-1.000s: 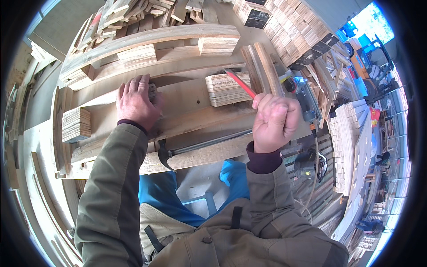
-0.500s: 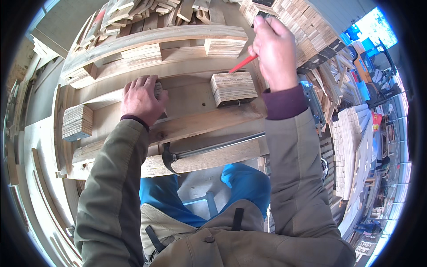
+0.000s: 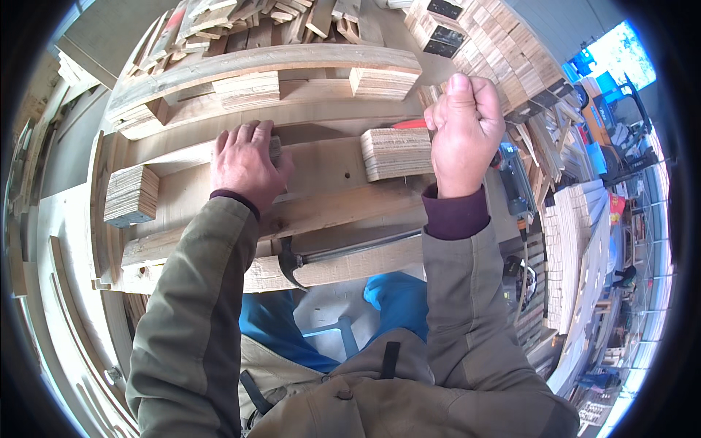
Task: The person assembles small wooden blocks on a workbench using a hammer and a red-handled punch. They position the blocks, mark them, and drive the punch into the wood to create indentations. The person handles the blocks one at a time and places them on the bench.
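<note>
Closest to me are my blue trousers (image 3: pixel 270 317), with the plank frame (image 3: pixel 350 269) just beyond them. A claw hammer (image 3: pixel 289 263) lies along the frame's near edge, its claw head jutting past that edge and its metal shaft running rightward until my right cuff (image 3: pixel 456 213) hides it.

Past the hammer, a plywood block (image 3: pixel 131 196) sits by the frame's left end. My left hand (image 3: pixel 250 159) rests over a middle block (image 3: pixel 275 150), fingers a little apart and arched, thumb out to the right — most of that block is covered, so I cannot tell whether I pinch it or only steady it. Nearer the frame's right end stands another layered block (image 3: pixel 396 153); my right hand (image 3: pixel 467 135) is just beside it, fingers curled into a tight fist around a slim red stick (image 3: pixel 410 125), which shows along that block's far edge.

To the right of my fist lies a grey power tool (image 3: pixel 513 186). Farther off, a long plank (image 3: pixel 270 57) tops three more blocks — behind it, a heap of scrap wood (image 3: pixel 270 25) and, at far right, a tall stack of blocks (image 3: pixel 507 51).
</note>
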### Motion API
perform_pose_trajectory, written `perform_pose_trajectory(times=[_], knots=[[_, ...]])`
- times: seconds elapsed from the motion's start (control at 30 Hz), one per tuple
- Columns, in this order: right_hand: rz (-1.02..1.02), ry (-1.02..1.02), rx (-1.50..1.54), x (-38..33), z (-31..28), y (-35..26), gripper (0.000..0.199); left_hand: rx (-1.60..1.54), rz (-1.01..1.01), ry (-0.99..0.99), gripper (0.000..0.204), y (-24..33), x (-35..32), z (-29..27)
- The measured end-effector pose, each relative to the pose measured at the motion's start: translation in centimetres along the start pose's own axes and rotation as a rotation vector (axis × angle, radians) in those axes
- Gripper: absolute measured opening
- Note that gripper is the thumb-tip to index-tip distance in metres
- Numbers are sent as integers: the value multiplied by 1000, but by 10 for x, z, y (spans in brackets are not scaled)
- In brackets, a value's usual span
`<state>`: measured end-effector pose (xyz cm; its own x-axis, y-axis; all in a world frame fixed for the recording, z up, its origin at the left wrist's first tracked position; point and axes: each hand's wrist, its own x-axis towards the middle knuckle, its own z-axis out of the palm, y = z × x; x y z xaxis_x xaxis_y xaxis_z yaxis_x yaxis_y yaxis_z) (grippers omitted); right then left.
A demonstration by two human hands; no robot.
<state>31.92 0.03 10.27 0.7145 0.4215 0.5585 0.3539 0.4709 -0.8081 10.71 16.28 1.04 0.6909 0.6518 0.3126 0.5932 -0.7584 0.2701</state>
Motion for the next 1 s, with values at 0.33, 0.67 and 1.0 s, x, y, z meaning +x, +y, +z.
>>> perform_pose_trajectory(times=[0.33, 0.67, 1.0], knots=[[44, -88, -78, 0, -8, -12, 22, 1, 7, 14, 57, 0, -3, 1], [420, -229, -230, 117, 26, 51, 23, -24, -20, -29, 49, -4, 8, 6], [292, -149, -173, 70, 11, 21, 22, -18, -6, -26, 50, -3, 8, 8]])
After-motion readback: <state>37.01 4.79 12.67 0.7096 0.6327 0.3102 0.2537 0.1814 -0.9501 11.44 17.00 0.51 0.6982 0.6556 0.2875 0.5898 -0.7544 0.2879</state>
